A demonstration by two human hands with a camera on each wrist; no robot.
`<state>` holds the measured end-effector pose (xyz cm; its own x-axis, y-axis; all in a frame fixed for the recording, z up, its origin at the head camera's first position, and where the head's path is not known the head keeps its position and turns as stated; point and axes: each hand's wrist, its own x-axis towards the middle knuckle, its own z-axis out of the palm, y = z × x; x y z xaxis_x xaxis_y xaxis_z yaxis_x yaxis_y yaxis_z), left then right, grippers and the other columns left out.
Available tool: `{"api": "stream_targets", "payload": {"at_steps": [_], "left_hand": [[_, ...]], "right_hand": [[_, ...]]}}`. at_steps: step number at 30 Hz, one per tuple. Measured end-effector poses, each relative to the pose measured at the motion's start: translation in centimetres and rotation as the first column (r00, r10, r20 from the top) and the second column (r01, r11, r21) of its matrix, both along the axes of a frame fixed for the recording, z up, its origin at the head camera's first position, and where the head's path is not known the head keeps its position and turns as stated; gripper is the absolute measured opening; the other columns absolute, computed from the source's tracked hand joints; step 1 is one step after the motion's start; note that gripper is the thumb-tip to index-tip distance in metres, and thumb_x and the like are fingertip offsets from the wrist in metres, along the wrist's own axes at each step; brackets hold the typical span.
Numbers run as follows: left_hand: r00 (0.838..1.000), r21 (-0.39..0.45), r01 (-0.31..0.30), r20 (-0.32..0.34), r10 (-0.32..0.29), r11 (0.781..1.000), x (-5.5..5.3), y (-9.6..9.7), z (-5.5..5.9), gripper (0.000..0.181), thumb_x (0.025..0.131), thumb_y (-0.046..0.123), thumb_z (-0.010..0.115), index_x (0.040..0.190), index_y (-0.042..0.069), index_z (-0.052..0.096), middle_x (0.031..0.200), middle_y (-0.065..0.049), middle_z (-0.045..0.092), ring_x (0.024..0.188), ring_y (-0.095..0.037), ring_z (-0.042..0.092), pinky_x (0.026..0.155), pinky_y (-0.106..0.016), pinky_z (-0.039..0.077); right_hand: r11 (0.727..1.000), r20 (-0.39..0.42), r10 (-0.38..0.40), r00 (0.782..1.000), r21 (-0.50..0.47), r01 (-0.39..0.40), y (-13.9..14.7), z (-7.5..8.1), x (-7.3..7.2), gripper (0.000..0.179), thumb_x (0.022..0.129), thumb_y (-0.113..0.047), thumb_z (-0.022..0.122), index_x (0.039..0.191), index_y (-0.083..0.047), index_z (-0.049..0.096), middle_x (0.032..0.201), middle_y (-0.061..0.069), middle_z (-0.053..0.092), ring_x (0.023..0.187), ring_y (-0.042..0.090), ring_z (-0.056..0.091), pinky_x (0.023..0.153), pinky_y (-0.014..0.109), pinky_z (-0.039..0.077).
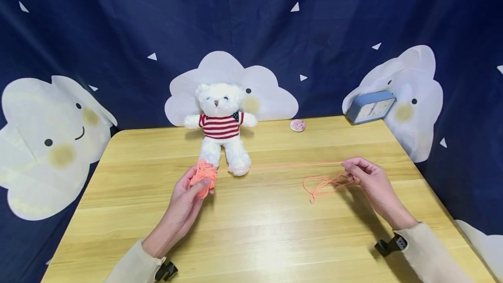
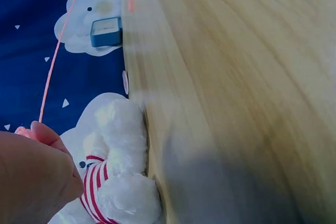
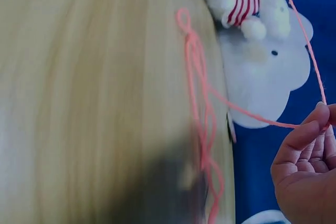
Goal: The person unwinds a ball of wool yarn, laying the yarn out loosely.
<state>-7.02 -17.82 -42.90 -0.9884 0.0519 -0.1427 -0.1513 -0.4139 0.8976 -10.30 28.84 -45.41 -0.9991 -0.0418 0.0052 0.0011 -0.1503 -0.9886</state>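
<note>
Taut strand (image 1: 291, 166), loose loops (image 3: 205, 158)
Your left fingers (image 1: 198, 188) grip the ball (image 1: 204, 173), right fingers (image 1: 355, 171) pinch the strand; tugging could knot the loops.

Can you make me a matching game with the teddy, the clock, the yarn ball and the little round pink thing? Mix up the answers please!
Things:
1. teddy
2. clock
3. yarn ball
4. little round thing

Clues:
A. orange-pink, held in the left hand
B. pinkish, between the teddy and the clock
C. dressed in red and white stripes
D. blue, by the table's back right corner

Pairs: 1-C, 2-D, 3-A, 4-B
</note>
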Motion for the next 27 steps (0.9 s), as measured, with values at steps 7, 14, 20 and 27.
{"api": "stream_targets", "payload": {"at_steps": [7, 14, 20, 27], "left_hand": [[0.999, 0.065, 0.003, -0.043, -0.001, 0.998, -0.1, -0.1, -0.4, 0.039, 0.104, -0.01, 0.053, 0.142, 0.0, 0.055, 0.135, -0.013, 0.056, 0.097, -0.016, 0.061, 0.075, -0.025, 0.059], [0.999, 0.115, -0.033, -0.038, 0.038, 0.993, -0.2, 0.0, -0.2, 0.044, 0.104, -0.012, 0.051, 0.146, 0.001, 0.051, 0.138, -0.013, 0.056, 0.098, -0.014, 0.06, 0.076, -0.021, 0.056], [0.997, 0.141, -0.051, -0.047, 0.058, 0.989, -0.2, -0.2, 0.0, 0.047, 0.105, -0.011, 0.052, 0.152, -0.003, 0.047, 0.148, -0.018, 0.048, 0.114, -0.017, 0.062, 0.091, -0.025, 0.059], [0.998, 0.192, -0.025, -0.045, 0.035, 0.981, 0.0, -0.5, 0.1, 0.042, 0.107, -0.011, 0.051, 0.147, 0.001, 0.05, 0.152, -0.024, 0.042, 0.119, -0.025, 0.063, 0.092, -0.039, 0.064]], "right_hand": [[0.996, 0.034, -0.037, 0.999, 0.083, 0.034, 1.8, -0.8, 0.0, 0.013, 0.109, -0.005, 0.066, 0.106, -0.007, 0.079, 0.094, -0.003, 0.076, 0.084, 0.01, 0.071, 0.073, 0.022, 0.058], [0.991, 0.05, -0.071, 0.996, 0.12, 0.064, 3.0, -1.1, 0.0, 0.012, 0.109, -0.008, 0.068, 0.108, -0.005, 0.08, 0.093, -0.002, 0.076, 0.08, 0.011, 0.067, 0.071, 0.022, 0.059], [0.985, 0.074, -0.11, 0.991, 0.141, 0.099, 4.0, -1.3, -0.1, 0.012, 0.109, -0.009, 0.069, 0.107, -0.005, 0.08, 0.088, 0.001, 0.075, 0.076, 0.011, 0.065, 0.068, 0.022, 0.058], [0.957, 0.144, -0.165, 0.976, 0.264, 0.123, 5.4, -1.7, -0.4, 0.014, 0.109, -0.012, 0.069, 0.101, -0.012, 0.081, 0.084, -0.004, 0.072, 0.075, 0.009, 0.064, 0.065, 0.021, 0.055]]}}
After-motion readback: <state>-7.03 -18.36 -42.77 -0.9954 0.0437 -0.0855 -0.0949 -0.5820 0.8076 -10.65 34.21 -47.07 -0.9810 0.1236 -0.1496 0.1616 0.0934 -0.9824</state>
